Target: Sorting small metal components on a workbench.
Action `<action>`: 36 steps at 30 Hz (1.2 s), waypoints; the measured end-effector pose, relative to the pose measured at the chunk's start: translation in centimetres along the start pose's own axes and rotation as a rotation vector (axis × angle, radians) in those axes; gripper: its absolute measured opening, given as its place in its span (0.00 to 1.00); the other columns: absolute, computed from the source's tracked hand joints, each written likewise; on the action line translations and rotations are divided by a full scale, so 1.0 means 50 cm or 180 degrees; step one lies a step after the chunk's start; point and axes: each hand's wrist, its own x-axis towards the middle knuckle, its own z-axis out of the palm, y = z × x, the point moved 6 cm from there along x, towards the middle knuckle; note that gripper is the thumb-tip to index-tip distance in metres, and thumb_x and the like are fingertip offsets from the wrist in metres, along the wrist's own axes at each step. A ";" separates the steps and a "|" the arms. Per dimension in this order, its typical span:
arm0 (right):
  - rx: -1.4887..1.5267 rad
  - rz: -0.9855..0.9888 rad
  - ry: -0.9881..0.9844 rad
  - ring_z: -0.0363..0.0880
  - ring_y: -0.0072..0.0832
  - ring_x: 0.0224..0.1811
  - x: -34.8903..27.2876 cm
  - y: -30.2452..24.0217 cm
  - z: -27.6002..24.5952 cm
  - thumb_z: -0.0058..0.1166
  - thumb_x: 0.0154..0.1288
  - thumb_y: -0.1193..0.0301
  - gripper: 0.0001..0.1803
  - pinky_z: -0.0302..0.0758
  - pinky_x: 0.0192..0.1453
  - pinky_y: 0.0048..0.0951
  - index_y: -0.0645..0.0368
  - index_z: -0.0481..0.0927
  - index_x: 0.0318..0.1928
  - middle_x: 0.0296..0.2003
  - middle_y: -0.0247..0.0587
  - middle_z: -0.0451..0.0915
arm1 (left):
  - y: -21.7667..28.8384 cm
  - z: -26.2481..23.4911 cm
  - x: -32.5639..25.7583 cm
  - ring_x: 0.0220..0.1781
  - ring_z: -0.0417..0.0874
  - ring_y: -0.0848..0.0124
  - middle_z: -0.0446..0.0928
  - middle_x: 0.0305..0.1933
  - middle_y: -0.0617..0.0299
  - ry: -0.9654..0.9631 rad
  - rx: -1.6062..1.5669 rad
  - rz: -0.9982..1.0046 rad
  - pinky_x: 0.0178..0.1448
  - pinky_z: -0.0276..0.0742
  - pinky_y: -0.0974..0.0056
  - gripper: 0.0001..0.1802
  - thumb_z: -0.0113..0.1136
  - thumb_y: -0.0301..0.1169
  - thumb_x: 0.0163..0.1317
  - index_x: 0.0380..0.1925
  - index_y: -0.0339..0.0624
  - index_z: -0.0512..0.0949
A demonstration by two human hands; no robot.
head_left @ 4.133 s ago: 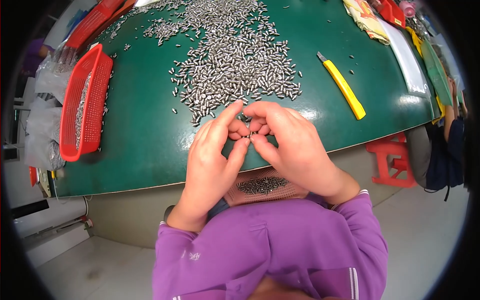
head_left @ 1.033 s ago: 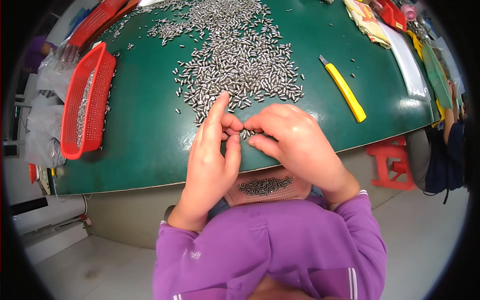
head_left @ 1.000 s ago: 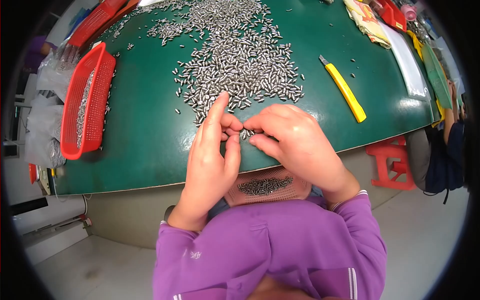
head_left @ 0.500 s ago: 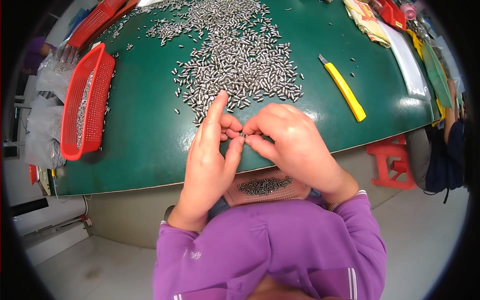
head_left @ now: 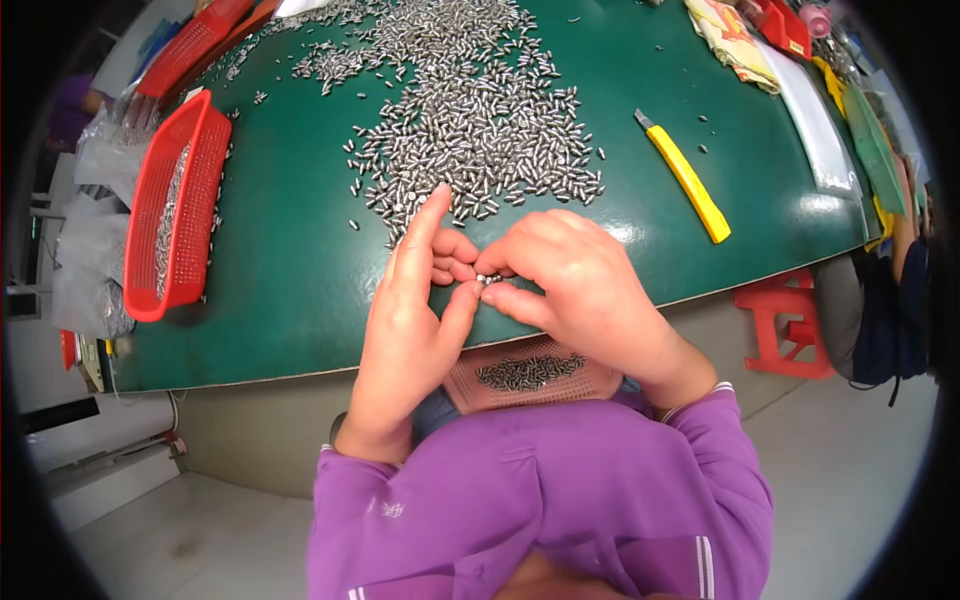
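Observation:
Small shiny metal parts with pointed ends lie in a large heap (head_left: 480,130) on the green table. Just in front of the heap, my fingertips meet around a small metal part (head_left: 487,279). My right hand (head_left: 585,275) pinches it between thumb and index finger. My left hand (head_left: 405,315) steadies its other side with the thumb and bent fingers, while the index finger points up toward the heap. Fingertips partly cover the part, so I cannot see whether it is one piece or more. Below the table edge, a pink mesh basket (head_left: 470,393) on my lap holds many darker small parts.
A red mesh basket (head_left: 205,215) with metal parts stands at the left, beside clear plastic bags (head_left: 90,250). To the right lies a yellow utility knife (head_left: 690,185), blade out. A red stool (head_left: 790,330) stands beyond the table edge; a person's arm (head_left: 905,220) shows at far right.
My fingertips have shifted slightly, and more of the shiny metal part now shows between them. My left thumb has moved slightly left and down.

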 end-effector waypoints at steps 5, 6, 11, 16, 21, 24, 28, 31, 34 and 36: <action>-0.0131 0.0000 -0.0022 0.79 0.40 0.38 -0.004 0.002 0.003 0.69 0.56 0.71 0.10 0.75 0.44 0.42 0.55 0.83 0.38 0.33 0.37 0.79 | -0.002 -0.003 0.002 0.43 0.80 0.71 0.78 0.45 0.57 0.0052 -0.0162 0.0053 0.50 0.80 0.66 0.43 0.60 0.11 0.59 0.77 0.37 0.60; -0.0123 -0.0014 -0.0039 0.78 0.42 0.37 -0.006 0.002 0.005 0.67 0.57 0.70 0.09 0.75 0.43 0.43 0.56 0.82 0.37 0.33 0.39 0.76 | -0.003 -0.005 0.000 0.43 0.80 0.71 0.78 0.45 0.57 0.0049 -0.0158 0.0070 0.50 0.80 0.66 0.43 0.60 0.11 0.59 0.77 0.37 0.60; -0.0260 -0.0106 -0.0317 0.78 0.41 0.39 -0.037 -0.018 -0.002 0.67 0.58 0.70 0.09 0.75 0.44 0.42 0.55 0.82 0.38 0.34 0.38 0.77 | -0.004 -0.011 -0.017 0.43 0.81 0.72 0.78 0.46 0.56 0.0010 -0.0583 0.0054 0.50 0.80 0.67 0.39 0.59 0.12 0.62 0.75 0.36 0.63; 0.0235 -0.0128 -0.0954 0.81 0.41 0.45 -0.067 -0.047 -0.022 0.69 0.58 0.68 0.13 0.77 0.51 0.41 0.54 0.83 0.43 0.40 0.38 0.81 | 0.009 -0.083 -0.013 0.41 0.77 0.68 0.75 0.52 0.54 0.0924 0.1257 -0.0122 0.48 0.77 0.62 0.35 0.67 0.21 0.60 0.69 0.36 0.70; -0.0853 0.0498 0.0321 0.79 0.47 0.47 -0.028 0.015 -0.095 0.66 0.61 0.72 0.17 0.76 0.51 0.44 0.59 0.80 0.50 0.44 0.46 0.78 | -0.018 -0.087 -0.003 0.43 0.75 0.62 0.74 0.53 0.51 0.0863 0.1739 -0.0412 0.51 0.76 0.58 0.29 0.70 0.26 0.60 0.62 0.34 0.74; -0.0897 0.0799 0.0447 0.79 0.49 0.49 -0.026 0.044 -0.093 0.64 0.62 0.73 0.18 0.77 0.53 0.45 0.60 0.80 0.52 0.48 0.48 0.77 | -0.012 -0.066 0.013 0.43 0.78 0.61 0.75 0.52 0.50 0.0618 0.1527 -0.0287 0.49 0.79 0.59 0.25 0.70 0.26 0.60 0.58 0.34 0.76; -0.0675 0.0711 0.0318 0.79 0.49 0.49 -0.011 0.037 -0.059 0.62 0.62 0.77 0.16 0.77 0.54 0.45 0.62 0.80 0.51 0.47 0.48 0.78 | 0.006 -0.028 0.025 0.40 0.80 0.62 0.76 0.52 0.52 0.0477 0.1256 -0.0073 0.46 0.80 0.60 0.23 0.69 0.20 0.59 0.56 0.35 0.77; -0.0491 0.0422 0.0325 0.79 0.50 0.48 -0.001 0.025 -0.035 0.60 0.62 0.79 0.14 0.77 0.54 0.45 0.64 0.80 0.49 0.45 0.50 0.78 | 0.019 -0.005 0.028 0.42 0.81 0.62 0.75 0.52 0.53 0.0362 0.0942 -0.0127 0.45 0.82 0.61 0.22 0.66 0.18 0.60 0.56 0.36 0.77; -0.0246 0.0232 0.0189 0.79 0.50 0.48 0.002 0.020 -0.017 0.60 0.62 0.80 0.14 0.77 0.54 0.45 0.63 0.80 0.49 0.45 0.49 0.79 | 0.019 0.009 0.027 0.44 0.80 0.63 0.74 0.53 0.53 0.0277 0.0681 0.0004 0.45 0.82 0.62 0.24 0.64 0.15 0.60 0.57 0.36 0.77; -0.0114 0.0307 0.0194 0.79 0.50 0.49 0.000 0.020 -0.015 0.60 0.62 0.80 0.14 0.77 0.54 0.44 0.62 0.80 0.49 0.45 0.48 0.79 | 0.019 0.011 0.024 0.45 0.80 0.64 0.74 0.53 0.53 0.0311 0.0567 0.0042 0.46 0.82 0.63 0.24 0.64 0.14 0.60 0.57 0.36 0.77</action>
